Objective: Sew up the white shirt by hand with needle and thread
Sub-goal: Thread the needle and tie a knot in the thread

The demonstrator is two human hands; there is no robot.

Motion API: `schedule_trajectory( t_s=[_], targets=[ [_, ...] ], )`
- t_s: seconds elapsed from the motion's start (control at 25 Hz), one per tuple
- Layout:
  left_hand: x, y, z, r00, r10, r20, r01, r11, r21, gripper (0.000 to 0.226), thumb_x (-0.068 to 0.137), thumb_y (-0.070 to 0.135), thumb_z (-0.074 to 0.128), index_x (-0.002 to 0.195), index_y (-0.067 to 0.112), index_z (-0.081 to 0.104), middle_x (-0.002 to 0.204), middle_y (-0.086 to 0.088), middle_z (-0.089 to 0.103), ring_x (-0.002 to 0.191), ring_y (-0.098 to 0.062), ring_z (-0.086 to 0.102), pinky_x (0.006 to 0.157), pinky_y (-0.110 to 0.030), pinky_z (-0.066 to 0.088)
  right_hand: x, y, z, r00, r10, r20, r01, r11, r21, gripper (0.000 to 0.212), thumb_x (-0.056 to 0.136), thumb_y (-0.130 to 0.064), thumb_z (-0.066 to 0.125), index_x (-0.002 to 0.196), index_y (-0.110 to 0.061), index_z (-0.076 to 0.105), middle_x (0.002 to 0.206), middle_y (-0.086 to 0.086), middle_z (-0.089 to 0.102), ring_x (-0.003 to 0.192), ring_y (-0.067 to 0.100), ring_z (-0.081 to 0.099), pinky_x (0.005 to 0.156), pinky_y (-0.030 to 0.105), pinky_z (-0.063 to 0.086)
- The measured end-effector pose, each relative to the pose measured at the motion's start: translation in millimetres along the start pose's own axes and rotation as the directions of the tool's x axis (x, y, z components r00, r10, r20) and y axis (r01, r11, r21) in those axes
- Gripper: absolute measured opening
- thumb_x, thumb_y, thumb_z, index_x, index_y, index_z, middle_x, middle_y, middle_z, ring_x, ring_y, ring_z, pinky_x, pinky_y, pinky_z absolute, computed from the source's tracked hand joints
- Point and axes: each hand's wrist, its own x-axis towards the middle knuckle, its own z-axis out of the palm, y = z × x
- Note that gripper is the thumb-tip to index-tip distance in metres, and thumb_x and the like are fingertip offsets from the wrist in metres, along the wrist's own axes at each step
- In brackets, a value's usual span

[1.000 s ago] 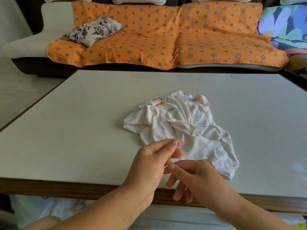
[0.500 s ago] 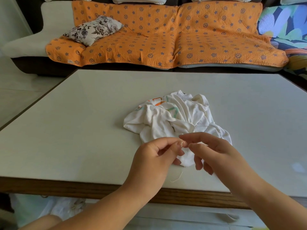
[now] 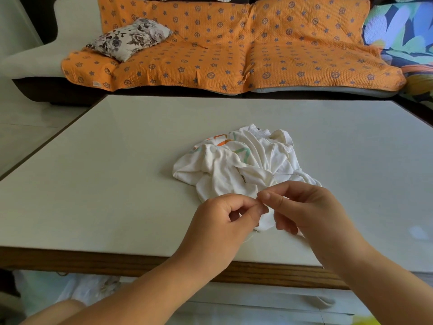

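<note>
Closest in, the left hand (image 3: 225, 221) is curled tight. Its thumb and forefinger pinch the near edge of the white shirt (image 3: 246, 165) and lift that bit just off the table (image 3: 117, 184). My read is that this is to hold the seam taut and steady.

The right hand (image 3: 311, 212) comes in fingertip to fingertip, thumb and forefinger closed in a fine pinch on the same scrap of edge, with the lower fingers curled beside the fold. Is there a needle in that pinch? It's too small to tell. One pale strand of thread (image 3: 250, 238) trails out below the left hand across the tabletop, so I'd judge a stitch is in progress right where the 2 hands meet.

The rest of the shirt lies bunched on the table beyond the hands, with orange and green print showing in the folds. Those loose folds crowd the working edge and could snag the strand.

Further back, past the table's far edge, there's a sofa under an orange cover (image 3: 210, 55) with a floral cushion (image 3: 128, 37) at its left end. A leaf-print fabric (image 3: 403, 31) lies at the far right. All of it is well clear of the work.
</note>
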Motion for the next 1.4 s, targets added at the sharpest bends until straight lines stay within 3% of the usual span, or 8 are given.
schedule_trajectory(
  t_s=[0.2,0.32,0.48,0.64,0.76,1.12,1.28,1.4],
  targets=[
    [1.5,0.1,-1.9,1.000,-0.017,0.003,0.017,0.999,-0.027,0.013,0.091,0.030,0.064,0.090,0.030,0.077,0.071,0.005,0.069,0.071,-0.017,0.062,0.066,-0.023,0.049,5.8,1.1,-4.3,0.985,0.126,0.115,-0.145,0.975,0.171,0.034,0.073,-0.031,0.066,0.092,-0.003,0.070,0.077,0.008,0.069,0.052,0.016,0.055,0.046,0.022,0.040],
    [0.3,0.5,-2.4,1.000,-0.007,-0.014,0.006,0.999,-0.040,0.013,0.090,0.030,0.065,0.084,0.032,0.077,0.061,0.011,0.062,0.061,-0.004,0.053,0.060,-0.015,0.042,7.1,0.7,-7.0,0.975,0.162,0.150,-0.196,0.948,0.249,0.025,0.085,-0.024,0.061,0.102,-0.006,0.064,0.086,0.013,0.071,0.055,0.021,0.058,0.046,0.024,0.042],
    [-0.1,0.7,-3.2,1.000,0.007,-0.003,-0.007,1.000,-0.030,0.013,0.090,0.029,0.065,0.085,0.033,0.077,0.067,0.012,0.068,0.063,-0.006,0.055,0.060,-0.011,0.043,2.2,0.4,-11.1,0.995,0.003,0.103,-0.006,1.000,0.026,0.025,0.092,-0.012,0.057,0.111,-0.024,0.067,0.100,0.004,0.073,0.070,0.025,0.066,0.056,0.029,0.048],
    [-0.2,1.4,-1.9,0.999,0.054,0.000,-0.054,0.999,0.007,0.015,0.088,0.038,0.065,0.089,0.029,0.077,0.073,0.010,0.068,0.068,-0.016,0.057,0.060,-0.014,0.044,-1.7,-1.8,-11.3,0.981,-0.032,0.191,0.053,0.993,-0.105,0.023,0.075,-0.033,0.079,0.097,-0.028,0.076,0.083,0.004,0.074,0.068,0.016,0.066,0.062,0.026,0.050],
    [-0.2,1.7,-2.3,0.997,0.072,-0.004,-0.072,0.997,0.026,0.020,0.086,0.043,0.062,0.089,0.029,0.077,0.069,0.010,0.065,0.064,-0.015,0.054,0.057,-0.015,0.043,-1.2,0.3,-10.9,0.987,-0.046,0.153,0.067,0.989,-0.130,0.023,0.068,-0.036,0.072,0.087,-0.024,0.078,0.068,0.008,0.073,0.059,0.012,0.063,0.059,0.022,0.050],
    [0.8,2.5,-3.2,0.999,0.026,0.018,-0.027,0.999,0.033,0.015,0.090,0.036,0.063,0.090,0.030,0.076,0.081,0.003,0.072,0.080,-0.022,0.064,0.073,-0.036,0.053,3.6,6.4,-8.4,0.987,-0.103,0.126,0.112,0.992,-0.064,0.016,0.094,-0.014,0.057,0.092,-0.001,0.067,0.077,0.008,0.073,0.068,0.024,0.071,0.054,0.025,0.051],
    [2.3,3.9,-4.7,1.000,-0.028,-0.008,0.028,1.000,-0.005,0.014,0.090,0.033,0.063,0.089,0.031,0.077,0.063,0.010,0.064,0.062,-0.004,0.054,0.059,-0.016,0.044,2.9,1.0,-9.6,0.991,-0.080,0.104,0.079,0.997,0.021,0.021,0.096,-0.015,0.052,0.095,0.002,0.062,0.085,0.011,0.073,0.068,0.028,0.071,0.053,0.027,0.053],
    [2.7,6.1,-5.3,0.997,-0.080,-0.016,0.079,0.994,-0.074,0.014,0.090,0.032,0.063,0.092,0.032,0.078,0.073,0.007,0.071,0.068,-0.009,0.059,0.061,-0.011,0.043,2.3,-1.2,-9.7,0.991,-0.068,0.112,0.065,0.997,0.031,0.024,0.097,-0.015,0.050,0.098,0.005,0.061,0.086,0.011,0.074,0.069,0.028,0.071,0.054,0.027,0.054]
  ],
)
